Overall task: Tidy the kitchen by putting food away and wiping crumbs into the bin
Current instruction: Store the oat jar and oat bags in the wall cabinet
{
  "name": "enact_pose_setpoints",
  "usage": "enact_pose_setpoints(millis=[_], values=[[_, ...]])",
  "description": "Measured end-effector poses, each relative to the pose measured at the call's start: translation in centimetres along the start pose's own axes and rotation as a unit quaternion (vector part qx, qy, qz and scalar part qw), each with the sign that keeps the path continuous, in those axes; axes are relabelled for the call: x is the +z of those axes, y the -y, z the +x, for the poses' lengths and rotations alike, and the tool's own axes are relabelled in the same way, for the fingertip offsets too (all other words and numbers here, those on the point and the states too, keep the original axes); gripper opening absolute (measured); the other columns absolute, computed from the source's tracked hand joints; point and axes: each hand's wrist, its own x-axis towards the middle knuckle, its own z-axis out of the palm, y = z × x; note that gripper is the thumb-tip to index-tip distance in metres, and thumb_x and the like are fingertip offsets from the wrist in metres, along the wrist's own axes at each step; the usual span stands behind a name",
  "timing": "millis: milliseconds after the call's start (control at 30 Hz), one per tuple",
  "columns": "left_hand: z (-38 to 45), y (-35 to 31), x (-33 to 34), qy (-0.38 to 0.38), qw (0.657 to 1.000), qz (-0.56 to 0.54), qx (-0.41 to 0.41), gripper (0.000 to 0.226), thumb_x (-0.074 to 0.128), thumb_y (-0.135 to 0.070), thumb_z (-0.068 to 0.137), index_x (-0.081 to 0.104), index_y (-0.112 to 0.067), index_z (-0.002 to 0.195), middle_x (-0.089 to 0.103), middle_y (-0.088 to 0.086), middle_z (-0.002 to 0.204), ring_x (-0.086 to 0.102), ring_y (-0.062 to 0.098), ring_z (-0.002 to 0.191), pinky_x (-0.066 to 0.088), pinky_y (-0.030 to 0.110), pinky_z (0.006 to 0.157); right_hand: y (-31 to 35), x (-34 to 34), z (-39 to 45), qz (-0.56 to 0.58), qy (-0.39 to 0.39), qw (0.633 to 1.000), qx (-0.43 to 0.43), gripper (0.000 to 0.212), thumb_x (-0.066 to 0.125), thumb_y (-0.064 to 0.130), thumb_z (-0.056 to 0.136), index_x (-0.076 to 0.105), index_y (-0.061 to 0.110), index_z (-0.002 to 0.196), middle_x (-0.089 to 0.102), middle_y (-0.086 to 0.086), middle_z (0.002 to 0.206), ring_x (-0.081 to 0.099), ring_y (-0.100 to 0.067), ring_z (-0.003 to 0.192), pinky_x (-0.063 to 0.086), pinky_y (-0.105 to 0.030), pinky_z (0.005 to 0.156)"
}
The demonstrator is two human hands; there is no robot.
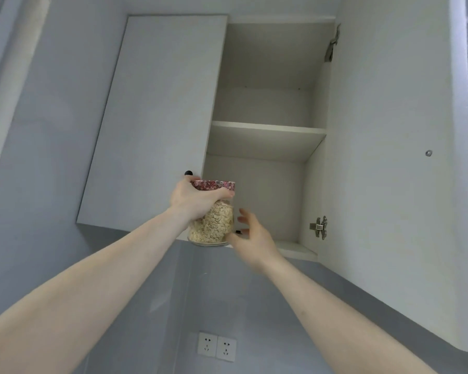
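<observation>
Jar (212,220) of oats with a red patterned lid (214,185) is held up at the front edge of the bottom shelf (295,248) of the wall cupboard (260,103), at its left side. The left hand (193,199) grips the jar just under the lid, with fingers curled around the glass. The right hand (250,233) is beside the jar base, fingers spread and relaxed, holding nothing; I cannot tell if it touches the glass. The right cupboard door (389,157) stands open, the left door (157,117) is closed. Two wall sockets (217,346) sit below on the grey wall.
</observation>
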Motion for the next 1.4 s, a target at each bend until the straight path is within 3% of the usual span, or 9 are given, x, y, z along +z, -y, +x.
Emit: enact_pose_setpoints(millis=[100, 267, 500, 733, 867, 1000, 1167, 1267, 1400], values=[[1.0, 0.2, 1.8, 0.007, 0.999, 0.036, 0.01, 0.114, 0.093, -0.059, 0.046, 0.046, -0.022, 0.144, 0.06, -0.006, 0.115, 0.061, 0.019, 0.107, 0.053, 0.036, 0.097, -1.0, 0.4, 1.8, -0.022, 0.034, 0.999, 0.001, 0.087, 0.079, 0.035, 0.082, 0.032, 0.026, 0.155, 0.055, 0.013, 0.141, 0.062, -0.008, 0.111, 0.049, -0.025, 0.091], [2.4, 1.0, 4.4, 0.002, 0.998, 0.07, -0.004, 0.104, 0.09, -0.062, 0.051, 0.049, -0.024, 0.139, 0.059, -0.009, 0.105, 0.058, 0.017, 0.099, 0.052, 0.032, 0.088, -2.6, 0.3, 4.9, -0.091, 0.057, 0.994, 0.001, 0.11, 0.086, 0.057, 0.068, 0.027, 0.025, 0.156, 0.052, 0.011, 0.147, 0.061, -0.016, 0.125, 0.05, -0.035, 0.103], [5.0, 2.6, 7.6, 0.006, 0.995, 0.1, -0.005, 0.112, 0.087, -0.068, 0.047, 0.047, -0.026, 0.143, 0.057, -0.01, 0.112, 0.055, 0.015, 0.1, 0.045, 0.028, 0.084, -5.2, 0.0, 8.1, -0.126, 0.054, 0.991, -0.008, 0.095, 0.075, 0.056, 0.077, 0.025, 0.029, 0.153, 0.059, 0.01, 0.139, 0.065, -0.019, 0.114, 0.053, -0.038, 0.096], [7.6, 4.5, 10.5, 0.02, 0.994, 0.108, 0.003, 0.111, 0.085, -0.073, 0.049, 0.046, -0.027, 0.141, 0.059, -0.008, 0.12, 0.058, 0.02, 0.122, 0.045, 0.029, 0.09, -8.3, 0.1, 10.4, -0.111, 0.042, 0.993, -0.023, 0.084, 0.074, 0.049, 0.084, 0.028, 0.03, 0.152, 0.062, 0.018, 0.124, 0.068, -0.015, 0.108, 0.056, -0.038, 0.092], [9.2, 5.7, 12.1, 0.03, 0.995, 0.093, 0.005, 0.109, 0.081, -0.08, 0.051, 0.048, -0.029, 0.142, 0.062, -0.007, 0.13, 0.058, 0.021, 0.126, 0.048, 0.034, 0.104, -10.0, 0.4, 12.0, -0.101, 0.039, 0.994, 0.002, 0.094, 0.068, 0.061, 0.084, 0.02, 0.029, 0.158, 0.056, 0.013, 0.143, 0.064, -0.017, 0.119, 0.052, -0.034, 0.096], [11.2, 7.6, 12.8, 0.077, 0.994, 0.079, 0.021, 0.101, 0.076, -0.082, 0.057, 0.049, -0.032, 0.141, 0.063, -0.009, 0.128, 0.059, 0.019, 0.123, 0.049, 0.041, 0.107, -11.8, 1.2, 13.3, -0.066, 0.048, 0.996, 0.045, 0.099, 0.065, 0.06, 0.09, 0.009, 0.025, 0.163, 0.049, 0.008, 0.152, 0.054, -0.018, 0.133, 0.043, -0.031, 0.106], [13.1, 9.2, 13.7, 0.123, 0.989, 0.072, 0.046, 0.097, 0.075, -0.071, 0.075, 0.039, -0.027, 0.154, 0.062, -0.002, 0.134, 0.059, 0.02, 0.124, 0.049, 0.036, 0.108, -13.1, 1.3, 15.5, -0.075, 0.072, 0.991, 0.084, 0.094, 0.064, 0.055, 0.093, 0.012, 0.02, 0.163, 0.044, 0.005, 0.156, 0.043, -0.02, 0.144, 0.035, -0.033, 0.115], [13.8, 10.1, 14.8, 0.123, 0.987, 0.091, 0.054, 0.096, 0.069, -0.066, 0.085, 0.026, -0.026, 0.161, 0.058, 0.0, 0.143, 0.054, 0.024, 0.134, 0.042, 0.038, 0.115, -13.8, 1.7, 16.3, -0.118, 0.064, 0.986, 0.096, 0.077, 0.062, 0.051, 0.095, 0.026, 0.02, 0.156, 0.053, -0.001, 0.149, 0.05, -0.026, 0.137, 0.04, -0.037, 0.113], [12.7, 12.3, 15.9, 0.145, 0.977, 0.139, 0.074, 0.065, 0.052, -0.053, 0.101, 0.033, -0.026, 0.157, 0.062, 0.004, 0.138, 0.058, 0.029, 0.129, 0.045, 0.031, 0.101, -14.6, 2.1, 17.0, -0.152, 0.045, 0.98, 0.116, 0.062, 0.067, 0.031, 0.089, 0.04, 0.022, 0.144, 0.063, -0.003, 0.134, 0.058, -0.029, 0.126, 0.047, -0.036, 0.106]])
